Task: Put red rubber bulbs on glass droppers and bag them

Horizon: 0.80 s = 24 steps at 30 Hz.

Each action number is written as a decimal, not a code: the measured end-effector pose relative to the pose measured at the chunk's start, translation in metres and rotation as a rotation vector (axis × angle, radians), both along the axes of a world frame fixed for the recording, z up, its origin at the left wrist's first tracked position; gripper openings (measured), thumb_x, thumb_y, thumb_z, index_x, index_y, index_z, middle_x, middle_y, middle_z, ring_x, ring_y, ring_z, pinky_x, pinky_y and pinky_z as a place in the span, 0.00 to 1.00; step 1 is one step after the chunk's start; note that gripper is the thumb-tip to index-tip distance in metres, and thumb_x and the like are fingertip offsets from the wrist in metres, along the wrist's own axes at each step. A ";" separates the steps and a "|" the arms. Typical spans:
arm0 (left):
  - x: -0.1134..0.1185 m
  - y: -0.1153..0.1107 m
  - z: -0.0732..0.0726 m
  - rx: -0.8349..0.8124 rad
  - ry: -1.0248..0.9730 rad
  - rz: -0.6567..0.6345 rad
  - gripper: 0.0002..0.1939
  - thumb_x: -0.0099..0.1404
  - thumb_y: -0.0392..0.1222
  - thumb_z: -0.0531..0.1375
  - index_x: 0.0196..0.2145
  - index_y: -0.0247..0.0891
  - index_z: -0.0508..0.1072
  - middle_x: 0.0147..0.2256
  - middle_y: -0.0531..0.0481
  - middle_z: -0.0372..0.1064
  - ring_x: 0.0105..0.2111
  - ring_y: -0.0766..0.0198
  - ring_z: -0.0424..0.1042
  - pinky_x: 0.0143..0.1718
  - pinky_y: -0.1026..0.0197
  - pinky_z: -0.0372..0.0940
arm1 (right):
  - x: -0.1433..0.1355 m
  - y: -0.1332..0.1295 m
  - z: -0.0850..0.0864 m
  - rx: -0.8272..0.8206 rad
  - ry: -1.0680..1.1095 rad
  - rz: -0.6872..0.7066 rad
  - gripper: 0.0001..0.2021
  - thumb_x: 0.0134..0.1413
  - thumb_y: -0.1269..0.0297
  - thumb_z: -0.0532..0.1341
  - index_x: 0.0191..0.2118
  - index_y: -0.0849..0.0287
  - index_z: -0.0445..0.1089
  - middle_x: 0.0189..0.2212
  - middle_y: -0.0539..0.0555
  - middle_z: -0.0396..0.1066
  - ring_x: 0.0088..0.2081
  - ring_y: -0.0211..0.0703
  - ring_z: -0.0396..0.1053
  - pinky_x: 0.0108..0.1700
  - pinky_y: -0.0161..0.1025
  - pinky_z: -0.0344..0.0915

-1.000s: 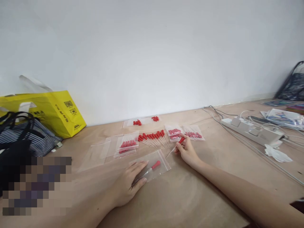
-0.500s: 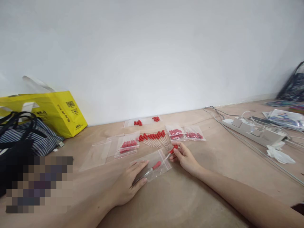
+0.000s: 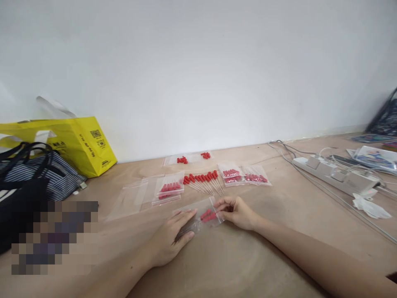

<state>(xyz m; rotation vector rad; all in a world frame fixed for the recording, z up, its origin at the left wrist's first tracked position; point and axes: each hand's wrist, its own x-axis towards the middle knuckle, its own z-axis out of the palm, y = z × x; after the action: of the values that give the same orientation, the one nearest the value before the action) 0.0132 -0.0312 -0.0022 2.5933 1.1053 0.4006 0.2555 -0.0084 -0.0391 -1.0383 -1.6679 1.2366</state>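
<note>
A clear zip bag [image 3: 194,206] lies at the front centre with red-topped droppers [image 3: 208,215] inside, their number hard to tell. My left hand [image 3: 173,234] rests on the bag's left end, thumb and fingers apart. At the bag's right, open edge, my right hand [image 3: 237,212] has its fingers curled close together by the red tops; what they pinch is too small to make out. Behind the bag, a fanned row of loose red-topped droppers [image 3: 203,178] lies on the table. Filled bags [image 3: 170,186] are stacked to the left, and more filled bags [image 3: 231,174] lie to the right.
Flat, clear bags [image 3: 128,198] lie left of the stack. Near the wall are bags with small red tops [image 3: 182,159]. A yellow bag [image 3: 83,145] and a striped bag [image 3: 65,176] stand left. A power strip [image 3: 335,176] with cables and a crumpled tissue [image 3: 370,205] are right.
The dropper in my right hand has moved left and down into the bag, beside the one there. My right hand has come to the bag's edge. My left hand has hardly moved.
</note>
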 end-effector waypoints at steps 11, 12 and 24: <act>-0.005 0.000 -0.003 -0.011 -0.018 -0.040 0.23 0.63 0.45 0.50 0.56 0.46 0.53 0.54 0.50 0.58 0.54 0.57 0.55 0.56 0.47 0.49 | -0.001 0.066 0.036 0.141 -0.470 0.081 0.08 0.38 0.72 0.60 0.31 0.63 0.70 0.22 0.48 0.70 0.24 0.33 0.66 0.26 0.29 0.61; -0.006 0.000 -0.003 -0.013 -0.013 -0.033 0.23 0.63 0.45 0.50 0.56 0.46 0.54 0.54 0.50 0.58 0.55 0.57 0.55 0.56 0.47 0.49 | -0.007 0.072 0.039 0.187 -0.500 0.011 0.07 0.41 0.72 0.59 0.31 0.63 0.71 0.24 0.50 0.71 0.25 0.33 0.66 0.28 0.29 0.61; -0.025 0.003 -0.005 -0.037 0.049 -0.040 0.23 0.63 0.47 0.49 0.56 0.47 0.53 0.55 0.50 0.56 0.55 0.56 0.54 0.55 0.47 0.50 | -0.089 0.088 0.043 0.243 -0.853 -0.248 0.08 0.43 0.66 0.58 0.31 0.59 0.73 0.33 0.57 0.73 0.36 0.46 0.70 0.35 0.37 0.63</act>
<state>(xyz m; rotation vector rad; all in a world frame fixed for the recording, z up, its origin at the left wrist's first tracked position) -0.0115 -0.0282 -0.0069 2.6013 1.0643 0.3060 0.1663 0.0797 0.0044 -1.6857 -2.1408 0.4032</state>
